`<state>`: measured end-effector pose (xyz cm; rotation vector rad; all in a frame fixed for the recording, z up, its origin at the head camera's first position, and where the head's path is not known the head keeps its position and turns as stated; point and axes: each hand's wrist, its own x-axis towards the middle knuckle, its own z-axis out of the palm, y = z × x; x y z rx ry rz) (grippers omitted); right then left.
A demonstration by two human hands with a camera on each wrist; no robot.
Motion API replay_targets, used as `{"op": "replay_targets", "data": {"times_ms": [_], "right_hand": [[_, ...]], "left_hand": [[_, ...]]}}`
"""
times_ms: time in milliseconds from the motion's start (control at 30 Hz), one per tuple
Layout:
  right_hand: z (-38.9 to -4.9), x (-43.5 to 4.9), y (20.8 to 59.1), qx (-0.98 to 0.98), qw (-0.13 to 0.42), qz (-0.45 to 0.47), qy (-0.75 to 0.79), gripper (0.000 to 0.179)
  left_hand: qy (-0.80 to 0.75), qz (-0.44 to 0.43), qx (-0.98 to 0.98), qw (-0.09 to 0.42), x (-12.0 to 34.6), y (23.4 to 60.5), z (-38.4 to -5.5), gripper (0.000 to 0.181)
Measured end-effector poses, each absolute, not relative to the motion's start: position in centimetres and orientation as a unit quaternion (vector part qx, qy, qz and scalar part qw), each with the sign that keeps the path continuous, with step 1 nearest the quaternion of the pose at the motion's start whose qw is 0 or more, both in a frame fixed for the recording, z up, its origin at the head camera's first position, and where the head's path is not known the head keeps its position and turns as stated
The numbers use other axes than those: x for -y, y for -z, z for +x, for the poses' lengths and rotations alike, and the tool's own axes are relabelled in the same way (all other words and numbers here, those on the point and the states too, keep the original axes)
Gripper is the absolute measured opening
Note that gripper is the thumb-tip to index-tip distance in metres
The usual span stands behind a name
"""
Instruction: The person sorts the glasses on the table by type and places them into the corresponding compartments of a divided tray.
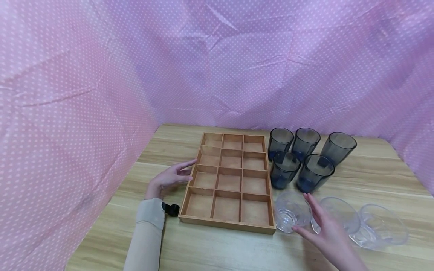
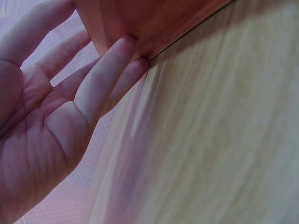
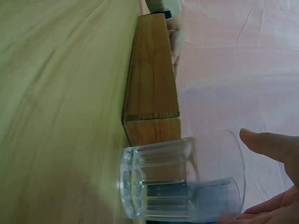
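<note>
A wooden tray (image 1: 229, 225) divided into several square compartments lies on the table, and nothing sits in them. My left hand (image 1: 173, 175) is at its left side; in the left wrist view, fingertips (image 2: 126, 44) touch the tray's outer wall (image 2: 140, 23), with the fingers fairly straight. At the tray's near right corner stands a clear glass (image 1: 288, 214), upright and ribbed in its lower part. My right hand (image 1: 327, 231) is beside it, thumb and fingers spread near the rim. In the right wrist view the thumb (image 3: 264, 142) is apart from the glass; finger contact on the far side is unclear.
Two more clear glasses, a middle one (image 1: 342, 214) and a right one (image 1: 386, 227), stand behind and right of my right hand. Several smoky grey glasses (image 1: 315, 173) stand close together along the tray's right side. Dotted pink cloth (image 1: 217, 67) surrounds the wooden table (image 1: 190, 248).
</note>
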<state>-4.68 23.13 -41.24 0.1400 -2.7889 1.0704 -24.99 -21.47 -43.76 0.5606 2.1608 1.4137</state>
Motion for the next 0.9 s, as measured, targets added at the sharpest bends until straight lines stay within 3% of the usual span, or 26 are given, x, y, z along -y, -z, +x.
{"op": "replay_targets", "data": {"times_ms": [400, 600, 900], "right_hand": [[-4.4, -22.2, 41.3, 0.936, 0.114, 0.029, -0.33, 0.091], [-4.3, -21.6, 41.5, 0.935, 0.101, 0.008, -0.341, 0.094], [-4.3, -21.0, 41.4, 0.93, 0.039, -0.041, -0.362, 0.096]], "left_hand": [[-0.507, 0.215, -0.798, 0.244, 21.5, 43.3, -25.0, 0.073], [-0.509, 0.217, -0.795, 0.25, 21.7, 43.3, -25.4, 0.074], [-0.502, 0.226, -0.796, 0.251, 22.0, 43.0, -25.9, 0.072]]}}
